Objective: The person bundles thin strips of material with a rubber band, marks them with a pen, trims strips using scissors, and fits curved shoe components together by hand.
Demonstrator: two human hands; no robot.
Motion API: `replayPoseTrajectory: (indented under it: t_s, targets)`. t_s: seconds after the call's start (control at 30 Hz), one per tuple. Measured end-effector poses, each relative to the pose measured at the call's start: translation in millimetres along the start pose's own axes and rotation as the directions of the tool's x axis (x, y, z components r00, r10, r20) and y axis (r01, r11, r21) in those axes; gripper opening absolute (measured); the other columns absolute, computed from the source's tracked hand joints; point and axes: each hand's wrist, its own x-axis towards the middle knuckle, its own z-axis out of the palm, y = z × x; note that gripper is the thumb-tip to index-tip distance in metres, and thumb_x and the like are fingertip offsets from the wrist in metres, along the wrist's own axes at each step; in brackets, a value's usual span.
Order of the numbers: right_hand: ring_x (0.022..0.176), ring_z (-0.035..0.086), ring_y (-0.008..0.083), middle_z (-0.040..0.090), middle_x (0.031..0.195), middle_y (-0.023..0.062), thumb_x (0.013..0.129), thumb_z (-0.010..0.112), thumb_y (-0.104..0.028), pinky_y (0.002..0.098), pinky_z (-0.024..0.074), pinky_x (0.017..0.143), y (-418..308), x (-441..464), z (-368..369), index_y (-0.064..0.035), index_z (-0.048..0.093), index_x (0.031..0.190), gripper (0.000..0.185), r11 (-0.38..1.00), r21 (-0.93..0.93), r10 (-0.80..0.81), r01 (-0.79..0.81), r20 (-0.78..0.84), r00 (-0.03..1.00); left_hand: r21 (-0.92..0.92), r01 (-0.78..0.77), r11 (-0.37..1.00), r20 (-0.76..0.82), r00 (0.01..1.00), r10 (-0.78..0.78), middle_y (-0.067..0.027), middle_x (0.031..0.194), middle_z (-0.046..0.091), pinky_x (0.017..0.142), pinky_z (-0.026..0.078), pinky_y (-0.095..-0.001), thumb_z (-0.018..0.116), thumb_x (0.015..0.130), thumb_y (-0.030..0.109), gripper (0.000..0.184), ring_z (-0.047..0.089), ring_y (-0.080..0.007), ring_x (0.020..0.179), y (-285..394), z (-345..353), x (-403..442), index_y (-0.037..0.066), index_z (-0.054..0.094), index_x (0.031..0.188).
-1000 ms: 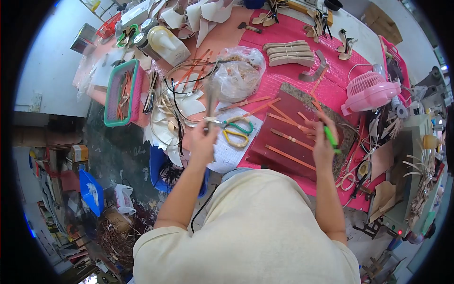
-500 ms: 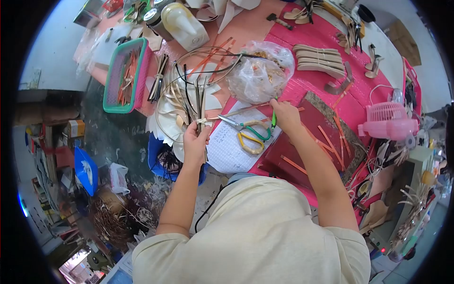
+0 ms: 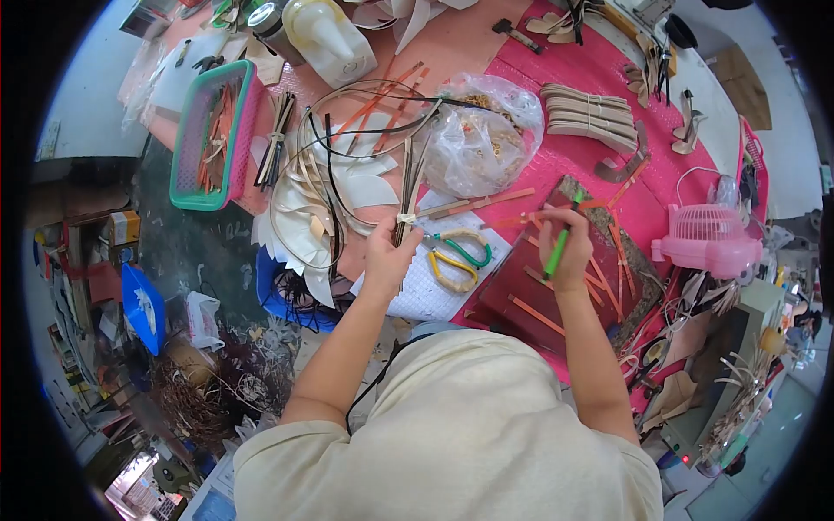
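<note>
Holding a tied bundle of thin strips (image 3: 408, 195) in the left hand (image 3: 389, 256), with the grip folded snugly just below the pale tie (image 3: 406, 219), near a printed sheet (image 3: 417, 300). Likely to shed strips there, given a slack tie or relaxed fingers. Leaving scissors (image 3: 453, 260) with green and yellow handles lying just beside, on the sheet; easily knocked askew, probably, by a low sweep of the left wrist.

Wrapping the right hand (image 3: 575, 256) around a green pen-like tool (image 3: 557, 253), with that grip curled close, over a maroon board (image 3: 512, 278) strewn with orange strips (image 3: 536, 315). Impossible to tell, through blur, about any contact between those fingertips and a strip. Apt to scatter the loose ones with a careless brush.

Farther off, showing white cut pieces (image 3: 369, 187) beside the bundle's splayed ends: a possible snag during a quick lift. Beyond, on the pink tabletop (image 3: 578, 69), bearing a thin plastic bag (image 3: 473, 161) of small pieces, perhaps prone to spilling after a bump.
</note>
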Motion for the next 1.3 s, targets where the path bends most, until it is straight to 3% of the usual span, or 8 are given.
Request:
replayPoseTrajectory:
  t_s: [0.07, 0.47, 0.67, 0.8, 0.97, 1.07, 1.13, 1.3]
  targets:
    - [0.074, 0.06, 0.0174, 0.058, 0.084, 0.0112, 0.072, 0.054, 0.008, 0.0244, 0.0479, 0.063, -10.0, -0.1, -11.4, -0.0029, 0.044, 0.091, 0.024, 0.844, 0.486, 0.314, -0.225, -0.109, 0.943, -0.018, 0.005, 1.0, 0.024, 1.0, -0.005, 0.0038, 0.065, 0.051, 0.044, 0.033, -0.0161, 0.058, 0.076, 0.008, 0.022, 0.043, -0.0021, 0.052, -2.0, 4.0, 2.4, 0.003, 0.054, 0.097]
    - [0.079, 0.058, 0.0138, 0.057, 0.085, 0.0122, 0.074, 0.051, 0.01, 0.0201, 0.0452, 0.069, -7.3, -1.7, -17.0, -0.0045, 0.038, 0.091, 0.026, 0.487, 0.792, 0.519, -0.367, 0.075, 0.852, -0.147, 0.099, 0.984, 0.161, 0.984, -0.075, 0.0009, 0.072, 0.057, 0.044, 0.033, -0.015, 0.057, 0.079, 0.012, 0.021, 0.042, -0.001, 0.053, 8.3, 25.4, -5.3, 0.003, 0.053, 0.098]
    - [0.087, 0.057, 0.0196, 0.058, 0.091, 0.0114, 0.071, 0.058, 0.003, 0.028, 0.0442, 0.076, -7.7, -5.2, 9.0, -0.0024, 0.045, 0.098, 0.03, 0.853, 0.409, 0.214, -0.325, 0.294, 0.932, -0.098, -0.117, 0.988, -0.145, 0.984, 0.102, -0.0006, 0.069, 0.053, 0.048, 0.038, -0.0217, 0.058, 0.077, 0.009, 0.024, 0.047, -0.0065, 0.057, -21.6, -43.2, 23.9, 0.0, 0.053, 0.099]
    - [0.089, 0.056, 0.021, 0.058, 0.092, 0.0111, 0.07, 0.059, 0.0, 0.0298, 0.0422, 0.079, -19.8, -8.4, 0.5, -0.0032, 0.048, 0.099, 0.031, 0.874, 0.303, 0.291, -0.38, 0.3, 0.908, 0.839, -0.213, 0.5, -0.319, 0.552, 0.77, -0.011, 0.082, 0.053, 0.066, 0.043, -0.0311, 0.057, 0.074, 0.009, 0.038, 0.053, -0.0227, 0.073, -6.9, -149.2, 66.2, -0.002, 0.049, 0.109]
    - [0.088, 0.056, 0.0193, 0.058, 0.092, 0.0102, 0.071, 0.057, 0.004, 0.0275, 0.0419, 0.078, -19.7, -26.0, -46.3, -0.0032, 0.049, 0.098, 0.029, 0.867, 0.271, 0.365, -0.419, 0.228, 0.903, 0.949, -0.046, 0.312, -0.231, 0.57, 0.789, -0.0208, 0.094, 0.051, 0.076, 0.041, -0.04, 0.052, 0.074, 0.013, 0.036, 0.051, -0.0356, 0.086, 34.7, -201.7, 116.0, 0.001, 0.051, 0.109]
    - [0.09, 0.053, 0.0156, 0.056, 0.095, 0.0086, 0.075, 0.053, 0.003, 0.0266, 0.0394, 0.082, -6.9, -63.8, -76.9, -0.0025, 0.046, 0.101, 0.028, 0.802, 0.266, 0.511, -0.534, 0.156, 0.845, 0.978, -0.045, 0.203, -0.049, 0.899, 0.434, -0.0227, 0.099, 0.054, 0.079, 0.041, -0.0416, 0.05, 0.075, 0.023, 0.038, 0.051, -0.037, 0.094, 11.3, -237.8, 156.2, 0.001, 0.052, 0.106]
    - [0.088, 0.054, 0.0155, 0.056, 0.094, 0.0089, 0.076, 0.052, 0.003, 0.0251, 0.0398, 0.082, -1.3, -93.0, -111.5, -0.0022, 0.045, 0.102, 0.028, 0.838, 0.199, 0.516, -0.509, 0.018, 0.857, 0.887, 0.121, 0.445, -0.234, 0.95, 0.209, -0.024, 0.096, 0.055, 0.078, 0.04, -0.0418, 0.048, 0.078, 0.027, 0.037, 0.052, -0.0375, 0.092, 29.5, -217.3, 149.3, 0.0, 0.054, 0.102]
    - [0.084, 0.056, 0.0207, 0.057, 0.091, 0.0094, 0.073, 0.054, 0.003, 0.0299, 0.0423, 0.075, 29.7, -224.6, -193.1, -0.0038, 0.046, 0.103, 0.032, 0.688, -0.1, 0.633, -0.719, -0.4, 0.662, 0.938, -0.04, 0.345, -0.138, 0.869, 0.475, -0.0248, 0.101, 0.053, 0.081, 0.038, -0.041, 0.049, 0.08, 0.024, 0.041, 0.05, -0.0375, 0.095, 67.1, -165.4, 101.9, -0.003, 0.047, 0.111]
